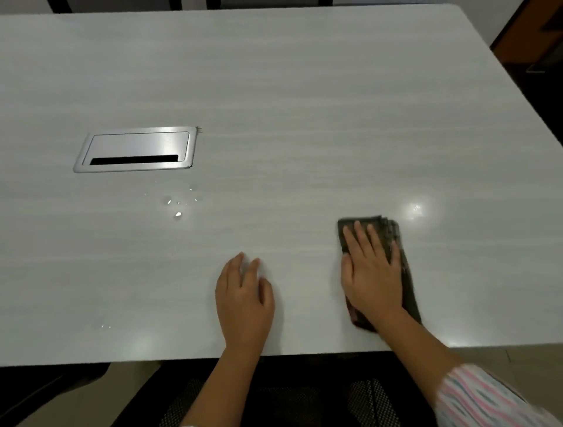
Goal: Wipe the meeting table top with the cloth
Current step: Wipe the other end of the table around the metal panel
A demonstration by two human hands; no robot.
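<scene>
The pale grey meeting table top fills most of the view. A dark folded cloth lies on it near the front edge, right of centre. My right hand presses flat on the cloth with straight fingers. My left hand rests on the bare table to the left of the cloth, fingers relaxed, holding nothing. A few small water drops glisten on the table left of centre.
A silver cable-box lid with a dark slot is set into the table at the left. A black mesh chair stands under the front edge. Dark chair backs show past the far edge. The table's right edge runs diagonally beside dark floor.
</scene>
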